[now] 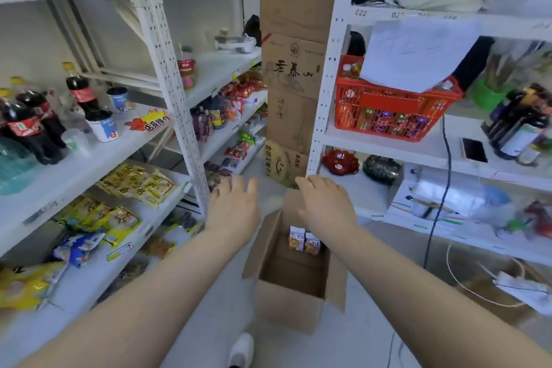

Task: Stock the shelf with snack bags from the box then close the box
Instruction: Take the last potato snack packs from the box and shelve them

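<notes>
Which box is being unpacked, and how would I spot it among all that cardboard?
Find the aisle floor between the left rack and right rack. The box stands there beneath the left hand and right hand, nearer than the tall stack of cartons at the aisle's end. Unlike those shut cartons, its flaps stand open and two small snack packs show inside.

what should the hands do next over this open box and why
Probably lower the right hand into the open cardboard box and grip the two small snack packs at its far wall. It and the left hand are open and empty, the flaps are up, and snacks are inside, so closing seems premature.
</notes>
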